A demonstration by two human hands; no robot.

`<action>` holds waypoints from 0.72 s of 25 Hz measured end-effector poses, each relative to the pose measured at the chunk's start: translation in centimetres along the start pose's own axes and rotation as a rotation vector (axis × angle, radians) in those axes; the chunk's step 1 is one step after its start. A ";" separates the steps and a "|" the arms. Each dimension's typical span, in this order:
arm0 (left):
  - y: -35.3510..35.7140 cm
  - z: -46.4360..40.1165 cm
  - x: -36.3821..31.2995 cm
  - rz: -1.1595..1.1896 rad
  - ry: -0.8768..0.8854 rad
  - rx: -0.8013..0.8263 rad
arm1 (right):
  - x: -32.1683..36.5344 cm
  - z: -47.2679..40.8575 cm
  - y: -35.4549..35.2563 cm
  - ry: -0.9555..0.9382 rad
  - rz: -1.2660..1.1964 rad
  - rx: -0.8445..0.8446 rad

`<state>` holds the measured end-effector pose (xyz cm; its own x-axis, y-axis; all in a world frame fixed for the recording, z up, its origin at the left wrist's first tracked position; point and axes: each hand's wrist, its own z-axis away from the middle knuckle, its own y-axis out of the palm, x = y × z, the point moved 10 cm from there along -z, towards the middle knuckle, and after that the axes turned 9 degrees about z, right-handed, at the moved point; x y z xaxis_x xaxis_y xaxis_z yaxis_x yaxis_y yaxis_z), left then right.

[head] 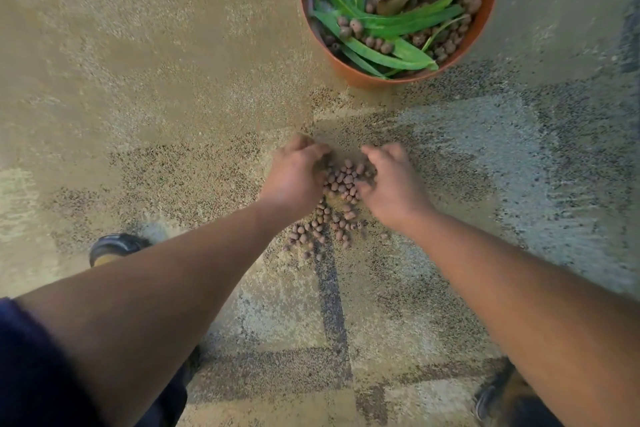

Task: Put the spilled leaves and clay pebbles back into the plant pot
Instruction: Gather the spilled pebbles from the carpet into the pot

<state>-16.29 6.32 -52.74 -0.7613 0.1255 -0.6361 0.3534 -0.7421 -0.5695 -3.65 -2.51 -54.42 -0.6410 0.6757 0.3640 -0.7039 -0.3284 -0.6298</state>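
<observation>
Small round brown pebbles [341,198] lie heaped on the speckled carpet [145,87], trailing toward the near side. The left hand [294,175] and right hand [393,180] cup the heap from both sides, fingers curled around it. The pot [485,24], far right, holds long green leaves [381,24] and more pebbles.

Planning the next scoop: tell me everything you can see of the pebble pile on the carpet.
The pebble pile is small, rounded, brown clay-like balls, loose on the carpet, short of the pot. The densest part lies between the cupped left hand and right hand, which touch it; thinner scatter trails back toward the person.
</observation>
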 end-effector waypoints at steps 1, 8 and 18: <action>-0.2 -0.3 -0.2 -0.016 0.001 -0.022 | 0.6 -0.3 -0.1 -0.035 0.042 -0.032; 1.0 -0.6 -1.3 -0.113 -0.002 0.083 | 1.9 -0.5 -0.4 -0.184 0.210 -0.081; 1.7 -0.2 -1.6 -0.143 0.047 0.181 | 1.7 -0.6 -0.2 -0.218 0.250 -0.020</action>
<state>-14.37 4.96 -52.83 -0.7689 0.2658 -0.5815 0.1367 -0.8201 -0.5556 -4.47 -0.91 -54.07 -0.8452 0.4178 0.3334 -0.5117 -0.4521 -0.7306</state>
